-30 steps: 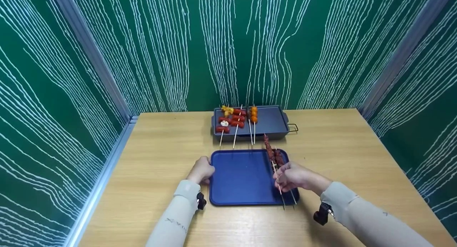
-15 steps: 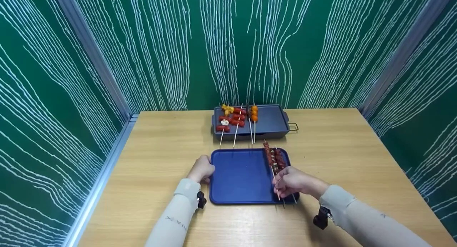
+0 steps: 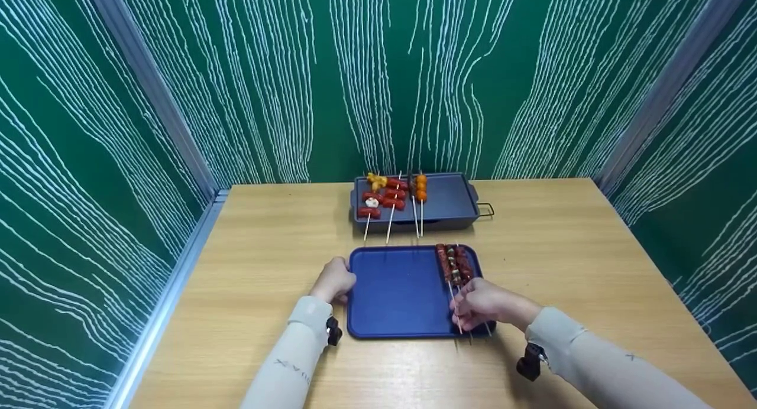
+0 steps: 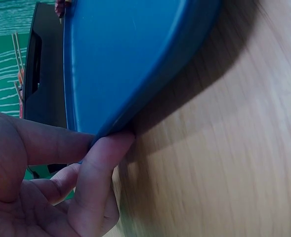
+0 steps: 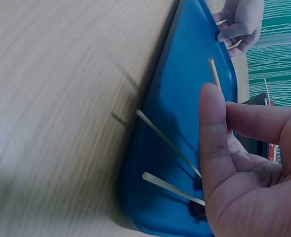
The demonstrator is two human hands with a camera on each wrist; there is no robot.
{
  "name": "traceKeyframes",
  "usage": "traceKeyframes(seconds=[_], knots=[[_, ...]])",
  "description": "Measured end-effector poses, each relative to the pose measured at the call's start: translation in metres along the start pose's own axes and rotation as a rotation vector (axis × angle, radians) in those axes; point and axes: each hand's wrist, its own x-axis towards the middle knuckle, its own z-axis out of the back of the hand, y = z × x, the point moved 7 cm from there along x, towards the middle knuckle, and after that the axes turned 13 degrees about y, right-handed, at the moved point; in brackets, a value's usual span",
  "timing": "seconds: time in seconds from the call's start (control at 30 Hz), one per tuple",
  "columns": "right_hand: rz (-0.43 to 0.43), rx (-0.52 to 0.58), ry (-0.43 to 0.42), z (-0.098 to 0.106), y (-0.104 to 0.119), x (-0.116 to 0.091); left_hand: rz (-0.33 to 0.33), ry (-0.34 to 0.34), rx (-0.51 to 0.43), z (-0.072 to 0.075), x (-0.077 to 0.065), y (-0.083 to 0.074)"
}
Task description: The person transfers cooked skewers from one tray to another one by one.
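Observation:
My left hand [image 3: 335,281] pinches the left rim of a blue tray [image 3: 399,296] between thumb and finger, as the left wrist view shows close up. Over the tray's right side, my right hand [image 3: 482,302] pinches the bare stick of a reddish-brown meat skewer [image 3: 443,264]. Its meat end points toward the back of the tray. Alongside, to its right, lie a mixed skewer [image 3: 453,260] with green and pale pieces and another dark meat skewer [image 3: 464,264]. Their stick ends [image 5: 160,134] jut past the tray's near rim, while my right hand hides their middles.
Behind the tray stands a dark grey grill pan [image 3: 446,199] with a wire handle [image 3: 487,210] at its right. Sausage skewers [image 3: 394,195], a yellow piece [image 3: 377,182] and an orange ball skewer [image 3: 421,188] lie on its left half, sticks overhanging the front. Green patterned walls [image 3: 355,72] enclose the table.
My right hand has drawn the meat skewer back toward me and lowered it, so its tip now lines up with the other two skewers. The left hand and tray have stayed put.

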Motion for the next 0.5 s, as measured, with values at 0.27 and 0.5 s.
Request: traceKeyframes(seconds=[0.27, 0.5], knots=[[-0.008, 0.006, -0.01, -0.002, -0.002, 0.001, -0.035, 0.034, -0.005, -0.003, 0.031, 0.02], [-0.044, -0.045, -0.075, -0.003, -0.003, 0.003, -0.036, 0.032, -0.022, -0.004, 0.043, 0.032]])
